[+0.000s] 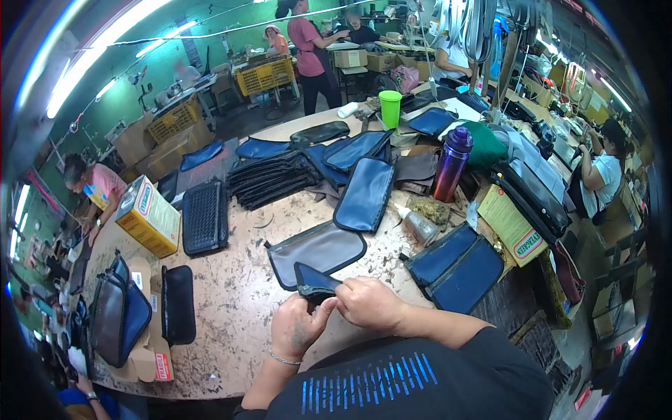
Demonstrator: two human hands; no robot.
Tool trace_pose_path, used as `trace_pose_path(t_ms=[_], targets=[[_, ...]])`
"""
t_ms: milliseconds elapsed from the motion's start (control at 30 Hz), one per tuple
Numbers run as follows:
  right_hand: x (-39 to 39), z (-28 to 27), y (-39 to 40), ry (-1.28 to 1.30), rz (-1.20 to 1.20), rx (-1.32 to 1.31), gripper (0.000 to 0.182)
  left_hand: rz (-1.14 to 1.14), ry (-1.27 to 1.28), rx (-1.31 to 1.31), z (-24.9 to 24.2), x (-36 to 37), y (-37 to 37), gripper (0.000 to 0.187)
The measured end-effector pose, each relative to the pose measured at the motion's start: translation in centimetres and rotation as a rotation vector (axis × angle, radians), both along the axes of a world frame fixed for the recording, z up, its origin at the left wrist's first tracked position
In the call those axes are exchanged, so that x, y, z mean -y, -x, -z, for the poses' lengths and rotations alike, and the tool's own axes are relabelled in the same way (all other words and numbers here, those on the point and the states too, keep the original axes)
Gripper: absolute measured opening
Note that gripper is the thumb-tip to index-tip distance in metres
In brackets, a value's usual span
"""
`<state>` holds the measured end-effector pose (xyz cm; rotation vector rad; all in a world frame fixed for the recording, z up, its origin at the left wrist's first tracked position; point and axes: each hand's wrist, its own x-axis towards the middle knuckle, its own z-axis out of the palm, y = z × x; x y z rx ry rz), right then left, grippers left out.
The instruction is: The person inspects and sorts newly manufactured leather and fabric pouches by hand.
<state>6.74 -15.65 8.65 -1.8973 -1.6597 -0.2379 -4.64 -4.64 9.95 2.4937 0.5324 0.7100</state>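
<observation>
Near the table's front edge, my left hand point(297, 327) and my right hand point(367, 302) meet at a small blue pouch point(312, 278) with black edging. The fingers of both hands are closed on its near edge, and part of it is hidden behind them. Just beyond lies a grey pouch panel point(315, 252) with black trim, partly under the held pouch. A blue pouch point(364, 194) with rounded corners overlaps the far edge of that grey panel. To the right of my hands are two overlapping blue pouches point(455, 269).
A stack of dark pouches point(269, 180) and a black textured pouch point(205, 218) lie further back. A yellow tin point(148, 215) stands left, near an opened carton point(143, 350). A purple-red bottle point(453, 164), a glue bottle point(420, 225) and a green cup point(390, 109) stand right. Several people work around the room.
</observation>
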Motion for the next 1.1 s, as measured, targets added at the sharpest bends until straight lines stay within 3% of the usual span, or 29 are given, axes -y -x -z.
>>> trace_pose_path(t_ms=[67,133,167,233,267,333,367,433,467,567,667,800,900,967,1033,1100], targets=[[-0.1,-0.1,0.2,-0.024,0.007,0.009,0.012,0.033,0.05,-0.009,0.3,-0.1,0.0,0.043],[-0.2,-0.2,0.3,-0.056,0.005,0.031,0.011,0.046,0.319,-0.068,0.5,-0.2,-0.1,0.043],[-0.2,-0.1,0.2,-0.058,0.006,0.03,0.011,0.046,0.317,-0.069,0.9,-0.1,-0.2,0.043],[-0.3,0.4,0.1,-0.062,0.007,0.059,0.011,0.074,0.687,0.001,2.2,0.0,-0.3,0.037],[-0.3,0.3,-0.1,-0.062,0.007,0.058,0.011,0.073,0.687,0.0,2.5,-0.2,-0.2,0.037],[-0.2,-0.6,-1.3,-0.078,0.175,0.119,0.011,0.043,0.081,0.012,2.8,-0.8,0.1,0.027],[0.0,-1.5,-2.3,-0.152,0.188,0.191,0.012,0.045,0.081,0.011,2.4,-0.8,0.2,0.027],[0.0,-0.6,-2.7,-0.068,0.176,0.143,0.015,0.004,-0.074,-0.073,1.2,-0.5,0.6,0.021],[0.0,-0.3,-2.4,-0.064,0.177,0.143,0.015,0.022,-0.072,-0.034,1.6,-0.8,0.4,0.023],[0.6,0.4,-0.1,0.133,0.1,-0.114,0.045,-0.017,-0.011,-0.038,1.5,-0.9,0.3,0.025],[1.1,0.5,-0.2,0.338,0.121,-0.21,0.038,-0.039,-0.043,-0.072,2.0,-1.5,0.5,0.027],[0.9,2.2,-1.4,0.16,0.135,-0.184,0.02,-0.118,-0.054,-0.214,1.9,-1.2,0.5,0.028],[0.6,1.3,-1.9,0.117,0.117,-0.155,0.013,-0.156,-0.154,-0.037,0.2,-0.4,0.9,0.027],[0.4,0.5,-1.8,0.131,0.121,-0.168,0.012,0.097,-0.309,0.176,0.0,0.2,1.0,0.027],[0.3,-0.3,-1.6,0.196,0.099,-0.232,0.012,0.358,-0.426,0.134,-1.1,1.2,-0.1,0.03],[0.3,-0.6,-1.8,0.199,0.089,-0.24,0.011,0.339,-0.45,0.074,-0.4,1.4,-0.6,0.027]])
